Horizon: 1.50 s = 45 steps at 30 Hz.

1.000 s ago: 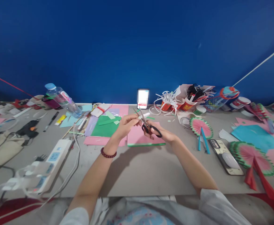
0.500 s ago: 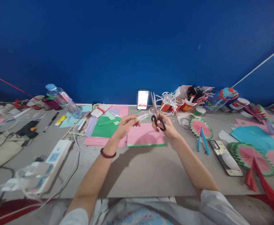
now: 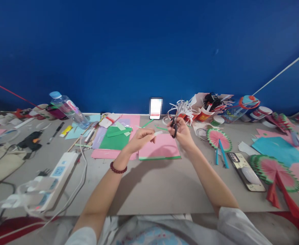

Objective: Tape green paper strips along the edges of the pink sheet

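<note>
My left hand (image 3: pixel 140 140), with a beaded bracelet at the wrist, pinches a short whitish strip (image 3: pixel 160 133) that points right. The strip looks like tape or paper; I cannot tell which. In my right hand (image 3: pixel 184 133) are black-handled scissors (image 3: pixel 175 128), their blades pointing up and away, hard to see against the white strips behind. The strip's free end and the scissors are apart. Below both hands lies a pink paper sheet (image 3: pixel 159 146) with a green band along its near edge.
A lit phone (image 3: pixel 156 108) leans on the blue wall. Paper cups (image 3: pixel 204 115) with strips stand behind my right hand. Green paper (image 3: pixel 115 139) lies left, near a power strip (image 3: pixel 59 177) and bottle (image 3: pixel 71 108). Watermelon-like paper fans (image 3: pixel 219 139) and another phone (image 3: pixel 237 166) lie right.
The scissors have turned in my right hand, away from their upright pose with parted blades. My left hand has lowered slightly, and the strip now lies flatter, pointing right.
</note>
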Tool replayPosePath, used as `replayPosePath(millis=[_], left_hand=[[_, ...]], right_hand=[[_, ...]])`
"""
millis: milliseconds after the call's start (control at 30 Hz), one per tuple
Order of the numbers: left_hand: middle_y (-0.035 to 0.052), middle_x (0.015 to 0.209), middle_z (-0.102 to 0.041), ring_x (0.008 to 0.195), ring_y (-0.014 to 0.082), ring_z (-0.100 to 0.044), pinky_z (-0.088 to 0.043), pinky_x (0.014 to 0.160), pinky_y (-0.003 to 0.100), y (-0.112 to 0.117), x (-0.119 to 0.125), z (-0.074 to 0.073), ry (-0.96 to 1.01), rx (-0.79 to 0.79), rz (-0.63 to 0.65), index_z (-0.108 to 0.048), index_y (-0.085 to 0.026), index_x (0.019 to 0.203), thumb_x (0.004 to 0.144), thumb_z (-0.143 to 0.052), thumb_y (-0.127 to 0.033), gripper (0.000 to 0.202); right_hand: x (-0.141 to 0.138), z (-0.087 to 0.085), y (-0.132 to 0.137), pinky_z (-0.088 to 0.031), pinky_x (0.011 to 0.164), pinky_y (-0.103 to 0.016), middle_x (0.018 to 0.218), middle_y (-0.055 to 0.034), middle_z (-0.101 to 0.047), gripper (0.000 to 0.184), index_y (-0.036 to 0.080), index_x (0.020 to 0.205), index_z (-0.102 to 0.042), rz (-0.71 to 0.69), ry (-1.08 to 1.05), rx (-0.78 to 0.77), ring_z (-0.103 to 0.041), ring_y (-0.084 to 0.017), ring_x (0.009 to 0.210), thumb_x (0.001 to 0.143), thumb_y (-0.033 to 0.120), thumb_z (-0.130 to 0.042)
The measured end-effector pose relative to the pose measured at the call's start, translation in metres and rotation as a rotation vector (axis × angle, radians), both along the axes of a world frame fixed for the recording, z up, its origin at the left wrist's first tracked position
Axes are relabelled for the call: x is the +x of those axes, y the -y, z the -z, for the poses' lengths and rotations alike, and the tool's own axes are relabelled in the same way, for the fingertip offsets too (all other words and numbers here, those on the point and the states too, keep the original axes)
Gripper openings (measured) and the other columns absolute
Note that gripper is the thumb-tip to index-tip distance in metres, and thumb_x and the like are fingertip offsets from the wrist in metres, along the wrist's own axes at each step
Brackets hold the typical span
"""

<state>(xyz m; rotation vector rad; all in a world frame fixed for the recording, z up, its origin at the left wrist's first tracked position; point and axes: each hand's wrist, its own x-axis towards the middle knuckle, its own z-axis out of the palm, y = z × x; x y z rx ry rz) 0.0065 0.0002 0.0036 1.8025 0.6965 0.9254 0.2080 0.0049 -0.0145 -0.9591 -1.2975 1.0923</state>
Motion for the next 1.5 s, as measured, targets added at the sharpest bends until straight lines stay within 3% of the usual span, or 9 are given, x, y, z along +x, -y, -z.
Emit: replayPosePath(millis=[200,400,567,700,767,1000,1233,1400,1500], left_hand=[[-0.0001,0.060,-0.050,0.058,0.0112,-0.047,-0.036,0.058,0.024,0.004,0.005,0.002,-0.218,0.073,0.037,-0.058,-0.016,0.060,0.086,-0.044,-0.024,0.031],[0.0007,0.065,-0.052,0.061,0.0121,-0.048,-0.036,0.059,0.025,0.001,0.003,0.005,-0.292,0.140,-0.005,-0.056,-0.017,0.063,0.087,-0.042,-0.021,0.028],[0.0019,0.063,-0.052,0.066,0.0167,-0.050,-0.037,0.065,0.030,-0.018,-0.001,0.025,-0.574,0.366,-0.194,-0.051,-0.018,0.060,0.085,-0.042,-0.017,0.027],[0.0070,0.071,-0.059,0.083,0.0243,-0.053,-0.037,0.077,0.038,-0.038,-0.013,0.053,-0.857,0.519,-0.319,-0.054,-0.018,0.064,0.085,-0.042,-0.015,0.024],[0.0092,0.075,-0.061,0.090,0.0267,-0.053,-0.037,0.080,0.040,-0.045,-0.022,0.064,-0.917,0.532,-0.376,-0.056,-0.017,0.066,0.086,-0.042,-0.014,0.025],[0.0106,0.084,-0.062,0.098,0.0268,-0.050,-0.037,0.090,0.041,-0.055,-0.044,0.085,-0.937,0.569,-0.503,-0.058,-0.018,0.071,0.088,-0.040,-0.012,0.026],[0.0105,0.093,-0.059,0.098,0.0241,-0.051,-0.039,0.093,0.041,-0.061,-0.048,0.097,-0.845,0.460,-0.460,-0.059,-0.017,0.078,0.088,-0.038,-0.012,0.024],[0.0092,0.095,-0.058,0.102,0.0236,-0.048,-0.038,0.095,0.039,-0.063,-0.044,0.092,-0.656,0.383,-0.469,-0.063,-0.017,0.071,0.088,-0.044,-0.021,0.025],[0.0053,0.081,-0.055,0.086,0.0196,-0.052,-0.043,0.084,0.035,-0.058,-0.039,0.081,-0.412,0.118,-0.431,-0.068,-0.017,0.078,0.090,-0.044,-0.033,0.031]], right_hand=[[-0.003,0.005,0.001,-0.038,0.051,-0.020,0.081,0.0047,-0.054,0.042,0.022,0.087,-0.043,-0.147,0.137,-0.130,-0.046,-0.006,0.056,0.063,0.029,-0.077],[0.003,0.008,-0.005,-0.039,0.047,-0.021,0.072,0.0052,-0.057,0.041,0.022,0.086,-0.043,-0.193,0.061,-0.190,-0.053,-0.009,0.053,0.065,0.034,-0.075],[0.019,0.021,-0.019,-0.036,0.043,-0.022,0.068,0.0012,-0.061,0.037,0.021,0.081,-0.046,0.087,0.204,-0.143,-0.056,-0.013,0.052,0.065,0.041,-0.073],[0.035,0.034,-0.029,-0.037,0.054,-0.026,0.079,-0.0050,-0.068,0.022,0.020,0.077,-0.057,0.338,0.733,-0.045,-0.061,-0.020,0.069,0.070,0.037,-0.069],[0.040,0.040,-0.034,-0.035,0.058,-0.027,0.080,-0.0052,-0.069,0.015,0.021,0.076,-0.061,0.377,0.967,-0.047,-0.060,-0.021,0.073,0.071,0.033,-0.068],[0.051,0.066,-0.046,-0.032,0.060,-0.025,0.090,-0.0079,-0.065,0.005,0.018,0.073,-0.059,0.237,1.178,-0.008,-0.056,-0.018,0.077,0.072,0.019,-0.064],[0.062,0.088,-0.054,-0.031,0.058,-0.025,0.072,-0.0027,-0.059,0.017,0.018,0.071,-0.055,0.199,1.097,-0.075,-0.049,-0.015,0.065,0.067,0.025,-0.070],[0.064,0.089,-0.056,-0.030,0.055,-0.024,0.065,-0.0001,-0.056,0.017,0.018,0.069,-0.055,0.198,1.068,-0.114,-0.046,-0.014,0.060,0.065,0.024,-0.070],[0.065,0.089,-0.056,-0.030,0.054,-0.024,0.063,0.0005,-0.054,0.017,0.018,0.067,-0.054,0.198,1.050,-0.139,-0.046,-0.013,0.058,0.063,0.023,-0.070]])
